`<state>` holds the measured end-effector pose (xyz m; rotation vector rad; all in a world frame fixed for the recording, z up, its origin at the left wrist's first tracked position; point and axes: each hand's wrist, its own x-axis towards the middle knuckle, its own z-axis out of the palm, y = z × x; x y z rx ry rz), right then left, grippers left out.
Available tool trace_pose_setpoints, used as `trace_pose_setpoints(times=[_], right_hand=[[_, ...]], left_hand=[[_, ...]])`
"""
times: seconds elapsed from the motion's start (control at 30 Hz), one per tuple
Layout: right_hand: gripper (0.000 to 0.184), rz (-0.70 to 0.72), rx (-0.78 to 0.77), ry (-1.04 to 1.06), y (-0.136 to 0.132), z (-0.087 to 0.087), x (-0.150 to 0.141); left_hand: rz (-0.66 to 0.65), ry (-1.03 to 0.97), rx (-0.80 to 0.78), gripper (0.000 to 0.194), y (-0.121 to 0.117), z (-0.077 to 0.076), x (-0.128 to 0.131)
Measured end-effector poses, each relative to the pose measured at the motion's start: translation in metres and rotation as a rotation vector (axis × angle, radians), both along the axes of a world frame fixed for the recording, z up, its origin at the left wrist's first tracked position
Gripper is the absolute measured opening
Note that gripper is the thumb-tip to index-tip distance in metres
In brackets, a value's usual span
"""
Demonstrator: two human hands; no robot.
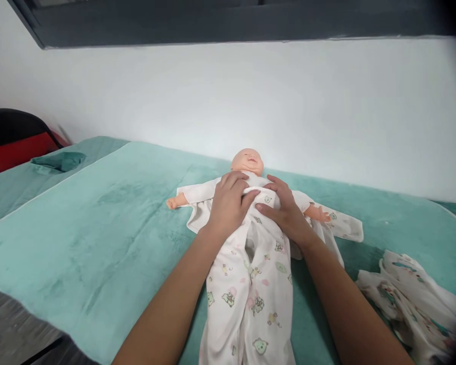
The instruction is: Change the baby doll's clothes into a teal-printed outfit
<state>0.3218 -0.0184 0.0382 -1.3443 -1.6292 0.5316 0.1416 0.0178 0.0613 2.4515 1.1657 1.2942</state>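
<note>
A baby doll point(248, 160) lies face up, arms stretched out to both sides, in a white top. Pale trousers point(251, 299) printed with small green and pink animals cover its body up to the chest, their legs running toward me. My left hand point(232, 202) rests on the left side of the chest at the waistband, fingers bent and thumb apart. Opposite it, my right hand point(285, 207) touches the right side of the waistband with fingers spread. Neither hand shows a clear pinch on the cloth. An opened printed shirt point(345, 225) lies beneath the doll, its sleeve out to the right.
More crumpled white printed clothing point(414, 299) lies at the right. Teal cloth point(99, 218) covers the table. A black and red item point(19, 142), perhaps a chair back, stands at the far left. A white wall point(213, 96) rises behind the table.
</note>
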Motion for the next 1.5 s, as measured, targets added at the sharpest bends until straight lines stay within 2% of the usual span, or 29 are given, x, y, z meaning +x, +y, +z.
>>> trace_pose_setpoints(times=[0.17, 0.27, 0.37, 0.43, 0.5, 0.6, 0.7, 0.8, 0.87, 0.93, 1.03, 1.07, 1.13, 1.27, 1.33, 1.4, 1.5], right_hand=[[0.026, -0.085, 0.163, -0.05, -0.006, 0.001, -0.009], [0.037, -0.156, 0.253, -0.101, -0.012, -0.001, -0.01], [0.047, -0.144, 0.22, -0.063, -0.019, -0.006, -0.005], [0.054, -0.14, 0.115, 0.003, -0.024, -0.011, 0.0], [0.056, -0.144, -0.02, 0.05, -0.029, -0.015, 0.008], [0.052, -0.053, -0.176, 0.015, -0.039, -0.016, 0.022], [0.037, 0.119, -0.307, -0.043, -0.058, -0.012, 0.035], [0.033, 0.2, -0.416, 0.004, -0.08, -0.01, 0.035], [0.025, 0.124, -0.374, -0.005, -0.092, -0.011, 0.025], [0.02, -0.032, -0.236, -0.051, -0.098, -0.016, 0.012], [0.02, -0.225, -0.044, -0.041, -0.102, -0.022, -0.004], [0.016, -0.242, -0.03, -0.016, -0.103, -0.023, -0.007], [0.009, -0.19, -0.099, 0.017, -0.107, -0.022, -0.006], [0.021, 0.112, -0.362, 0.04, -0.121, -0.018, 0.002], [0.025, 0.183, -0.414, 0.083, -0.129, -0.019, 0.001], [0.017, 0.087, -0.351, 0.108, -0.137, -0.023, -0.006], [0.017, -0.199, -0.151, 0.138, -0.148, -0.031, -0.021]], left_hand=[[0.093, 0.144, 0.092, 0.04, -0.007, -0.003, -0.002], [0.129, 0.16, 0.111, 0.048, -0.009, -0.007, -0.004], [0.157, 0.113, 0.075, 0.052, -0.012, -0.015, -0.013], [0.168, 0.049, -0.029, 0.055, -0.016, -0.021, -0.024], [0.182, -0.028, -0.202, 0.056, -0.023, -0.027, -0.038], [0.164, -0.101, -0.444, 0.053, -0.038, -0.032, -0.06], [-0.009, -0.126, -0.637, 0.039, -0.055, -0.029, -0.08], [-0.155, -0.149, -0.778, 0.051, -0.067, -0.027, -0.089], [-0.128, -0.14, -0.709, 0.035, -0.072, -0.03, -0.088], [-0.017, -0.108, -0.548, 0.019, -0.076, -0.037, -0.083], [0.146, -0.083, -0.395, 0.014, -0.082, -0.047, -0.074], [0.164, -0.098, -0.397, 0.012, -0.085, -0.049, -0.074], [0.114, -0.149, -0.473, 0.01, -0.09, -0.047, -0.076], [-0.147, -0.128, -0.689, 0.037, -0.102, -0.031, -0.091], [-0.19, -0.033, -0.675, 0.034, -0.107, -0.024, -0.095], [-0.136, 0.086, -0.573, 0.022, -0.112, -0.021, -0.096], [0.031, 0.192, -0.434, 0.016, -0.12, -0.021, -0.093]])
